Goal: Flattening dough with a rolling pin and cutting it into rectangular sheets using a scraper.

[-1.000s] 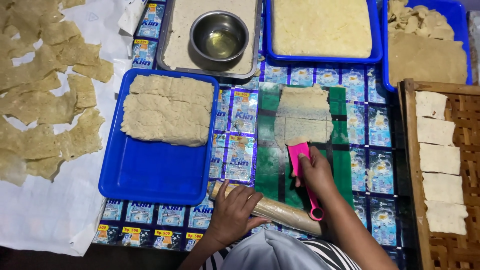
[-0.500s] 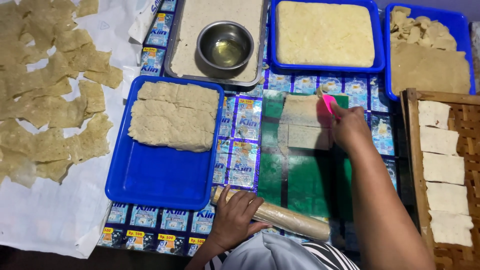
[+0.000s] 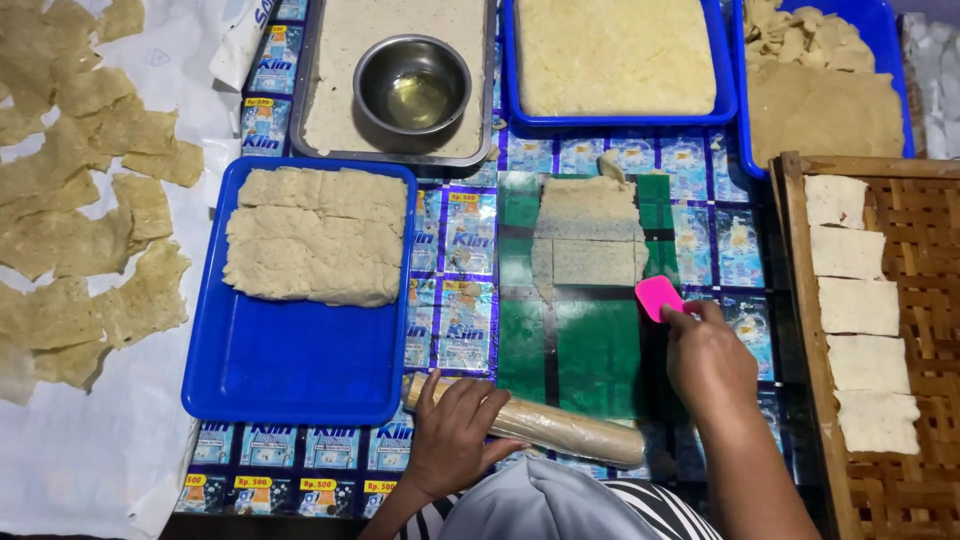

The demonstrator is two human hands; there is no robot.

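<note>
Green mat (image 3: 585,350) – rolled dough sheet (image 3: 590,235); right hand (image 3: 710,360) grips pink scraper (image 3: 658,297), left hand (image 3: 455,435) flat on rolling pin (image 3: 560,425).

Pink scraper (image 3: 657,296) in right hand (image 3: 708,360), at 3 o'clock of centre. Green glossy mat (image 3: 585,345) with dark grid lines, centre; pale beige rolled sheet (image 3: 590,235) on it, scored into rectangles. Tan rolling pin (image 3: 560,428) under left hand (image 3: 455,435), 6 o'clock. Blue tray (image 3: 290,375) at 9 o'clock, beige dough slab (image 3: 315,235) on it. Blue trays at 12 (image 3: 725,60) and 1 o'clock (image 3: 900,40), pale yellow and tan fillings. Silver steel bowl (image 3: 412,85) at 11 o'clock, yellowish liquid inside. Table cover (image 3: 465,290) blue, repeating sachet print with yellow-red labels. White squares (image 3: 860,310) on brown woven bamboo tray (image 3: 930,330), 3 o'clock. Golden-tan irregular pieces (image 3: 85,220) on white plastic (image 3: 90,450), 9 o'clock. Striped black-white garment (image 3: 650,505), grey cloth, 6 o'clock.
</note>
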